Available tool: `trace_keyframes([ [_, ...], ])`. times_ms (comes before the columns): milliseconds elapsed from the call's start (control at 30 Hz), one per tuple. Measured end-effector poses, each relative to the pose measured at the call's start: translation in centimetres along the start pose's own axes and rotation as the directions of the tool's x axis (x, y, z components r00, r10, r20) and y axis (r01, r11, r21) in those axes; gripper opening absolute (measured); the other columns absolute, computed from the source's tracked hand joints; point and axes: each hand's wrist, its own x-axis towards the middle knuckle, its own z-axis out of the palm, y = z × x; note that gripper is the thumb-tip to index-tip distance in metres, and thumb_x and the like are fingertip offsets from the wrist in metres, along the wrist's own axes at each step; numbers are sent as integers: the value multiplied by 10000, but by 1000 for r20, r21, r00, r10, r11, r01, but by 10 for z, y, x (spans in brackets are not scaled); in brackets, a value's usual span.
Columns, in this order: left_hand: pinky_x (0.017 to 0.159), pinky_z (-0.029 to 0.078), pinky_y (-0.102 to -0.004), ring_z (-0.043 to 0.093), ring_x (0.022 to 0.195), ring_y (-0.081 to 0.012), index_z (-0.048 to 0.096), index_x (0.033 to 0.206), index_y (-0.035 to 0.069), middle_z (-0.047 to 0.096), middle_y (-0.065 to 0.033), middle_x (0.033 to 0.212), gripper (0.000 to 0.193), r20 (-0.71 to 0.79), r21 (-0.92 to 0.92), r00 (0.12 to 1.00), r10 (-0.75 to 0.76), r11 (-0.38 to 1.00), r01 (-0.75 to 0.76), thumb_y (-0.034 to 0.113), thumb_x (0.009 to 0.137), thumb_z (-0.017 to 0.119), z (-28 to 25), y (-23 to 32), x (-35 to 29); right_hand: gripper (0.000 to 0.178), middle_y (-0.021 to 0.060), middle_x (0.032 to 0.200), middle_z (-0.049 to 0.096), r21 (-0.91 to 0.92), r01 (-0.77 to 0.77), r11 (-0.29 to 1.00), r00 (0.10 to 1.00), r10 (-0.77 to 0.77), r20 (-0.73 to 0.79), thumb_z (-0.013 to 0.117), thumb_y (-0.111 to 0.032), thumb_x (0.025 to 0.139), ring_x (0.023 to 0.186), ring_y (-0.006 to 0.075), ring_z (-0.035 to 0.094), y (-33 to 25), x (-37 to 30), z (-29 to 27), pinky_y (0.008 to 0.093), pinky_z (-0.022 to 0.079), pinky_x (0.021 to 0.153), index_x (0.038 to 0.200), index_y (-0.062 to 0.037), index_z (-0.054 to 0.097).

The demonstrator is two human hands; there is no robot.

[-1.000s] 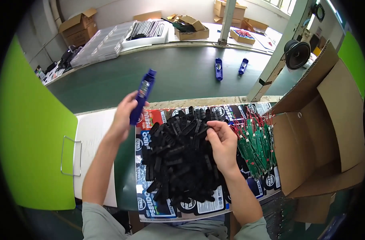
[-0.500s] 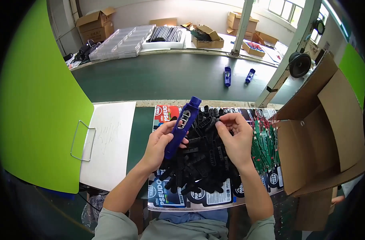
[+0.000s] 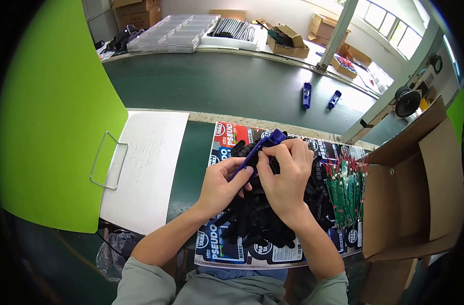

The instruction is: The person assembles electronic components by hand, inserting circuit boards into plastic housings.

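My left hand (image 3: pixel 220 184) is closed around the lower part of a long dark-blue plastic housing (image 3: pixel 276 137), which tilts up to the right. The fingers of my right hand (image 3: pixel 288 180) are pinched together against its upper half. Whatever sits between those fingertips is hidden; dark material shows beside them. Under both hands lies a heap of small black plastic parts (image 3: pixel 252 223), each slim and oblong. The heap rests on a printed sheet (image 3: pixel 219 254) with colourful label designs.
Right of the heap lie green circuit boards (image 3: pixel 346 195) with red wires, beside an open cardboard box (image 3: pixel 394 203). A white board (image 3: pixel 145 168) and green panel (image 3: pixel 54 127) stand left. Two blue housings (image 3: pixel 306 95) lie on the green surface beyond a ledge.
My right hand has moved from the black heap to the blue housing. The housing has turned and shifted right, so its opening is now mostly hidden. The whole view has shifted slightly.
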Motion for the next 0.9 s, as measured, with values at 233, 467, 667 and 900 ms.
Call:
trace_keyframes([
  [233,502,478,-201,625,618,-64,683,1104,-20,695,-29,823,236,-68,96,998,11,995,-5,153,945,671,3,0,-5,157,62,822,534,-41,8,999,1000,-8,-12,765,-43,727,802,246,509,-3,-5,-3,374,349,716,773,-64,616],
  [467,529,483,-208,606,601,-55,706,1025,-31,684,-34,719,180,-97,363,964,246,911,-196,104,906,704,11,-4,-5,479,116,1002,572,59,-274,960,962,272,41,805,-106,708,913,307,573,-3,-8,-24,415,402,786,1118,-41,567],
  [667,509,432,-194,563,563,-42,698,1043,-22,637,-10,677,142,-79,455,954,289,862,-224,43,920,666,7,-5,-11,415,117,969,598,375,-422,825,896,318,308,749,-53,791,765,184,600,10,-9,-27,314,503,692,1174,-1,599],
  [900,492,440,-189,582,584,-54,644,1118,-33,691,-63,830,203,-76,299,991,108,951,-80,109,977,611,8,4,-9,185,99,830,647,-197,-243,950,961,264,87,766,-120,810,741,231,644,86,-47,-105,360,516,677,949,-32,682],
])
